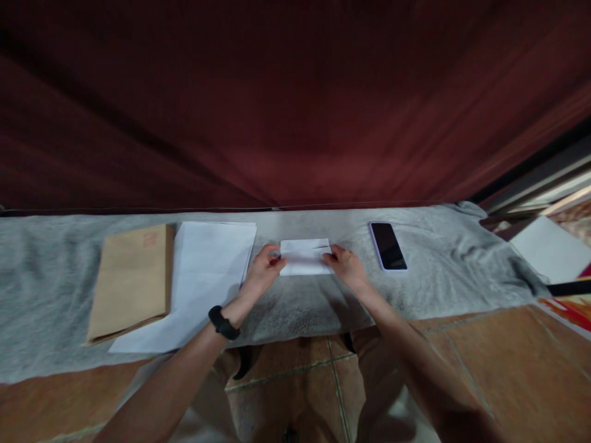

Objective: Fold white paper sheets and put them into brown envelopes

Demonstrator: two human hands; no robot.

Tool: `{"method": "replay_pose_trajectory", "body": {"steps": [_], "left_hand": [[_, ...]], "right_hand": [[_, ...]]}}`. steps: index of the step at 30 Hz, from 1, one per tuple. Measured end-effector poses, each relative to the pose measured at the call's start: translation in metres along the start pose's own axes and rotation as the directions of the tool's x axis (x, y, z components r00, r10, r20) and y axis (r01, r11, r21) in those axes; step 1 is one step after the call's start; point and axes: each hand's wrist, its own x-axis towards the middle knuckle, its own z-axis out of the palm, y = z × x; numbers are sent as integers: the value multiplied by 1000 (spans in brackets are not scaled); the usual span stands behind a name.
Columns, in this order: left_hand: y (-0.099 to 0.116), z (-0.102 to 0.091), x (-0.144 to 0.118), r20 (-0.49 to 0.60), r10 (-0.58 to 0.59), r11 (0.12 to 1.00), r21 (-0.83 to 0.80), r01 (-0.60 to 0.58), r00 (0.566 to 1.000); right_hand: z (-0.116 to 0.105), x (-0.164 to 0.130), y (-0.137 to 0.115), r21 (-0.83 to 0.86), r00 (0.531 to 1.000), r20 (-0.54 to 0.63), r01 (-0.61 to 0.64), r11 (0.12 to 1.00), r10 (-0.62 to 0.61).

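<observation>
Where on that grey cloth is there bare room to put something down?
Bare cloth lies right of the phone, and at the far left beyond the brown envelope. The middle is crowded: paper stack, then the folded paper held by the left hand and right hand.

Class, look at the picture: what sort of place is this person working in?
Probably a home set up as a makeshift paper-folding desk: a grey cloth over the table, a dark red curtain behind it, and tiled floor underfoot.

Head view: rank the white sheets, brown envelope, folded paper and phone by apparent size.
1. white sheets
2. brown envelope, partly covering the sheets
3. folded paper, held at both ends
4. phone, close to the folded paper in size
</observation>
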Motion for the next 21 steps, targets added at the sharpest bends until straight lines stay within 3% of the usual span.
{"method": "replay_pose_trajectory", "body": {"steps": [4,10,16,21], "left_hand": [[-3,0,5,41,-23,995,-97,27,999],[-5,5,8,-10,41,999,7,-41,999],[-11,11,15,-69,43,987,160,-31,997],[-7,11,16,-56,33,969,246,-18,998]], "right_hand": [[-1,2,-5,-50,999,-30,-28,998,26],[2,6,-12,-102,995,-76,-72,992,64],[7,6,-22,-154,984,-143,-125,980,103],[13,6,-22,-146,974,-223,-84,986,50]]}}
